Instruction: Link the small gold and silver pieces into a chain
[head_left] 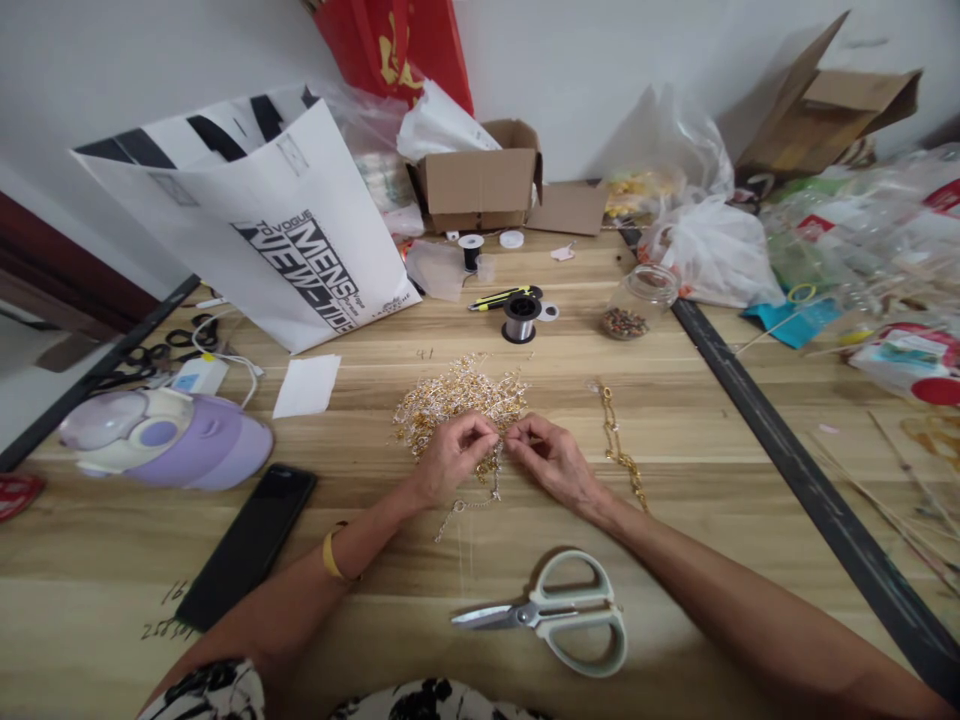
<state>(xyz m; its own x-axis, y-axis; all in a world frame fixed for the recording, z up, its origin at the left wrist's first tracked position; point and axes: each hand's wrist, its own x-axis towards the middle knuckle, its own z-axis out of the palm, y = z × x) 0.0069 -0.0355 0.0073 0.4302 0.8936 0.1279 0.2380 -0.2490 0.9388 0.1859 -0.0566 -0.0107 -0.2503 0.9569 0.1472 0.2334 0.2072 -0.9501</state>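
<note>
Silver chain (477, 504), bent, end pointing lower left

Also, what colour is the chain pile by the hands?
Mixed gold and silver; the chain pile shows best in the head view.

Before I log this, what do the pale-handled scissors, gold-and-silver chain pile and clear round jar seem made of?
Scissors: grey blades look like steel, given their metallic sheen; evenly pale handles, probably plastic. Chain pile: likely metal, from its bright glints. Jar: see-through and glossy, glass or plastic.
</note>
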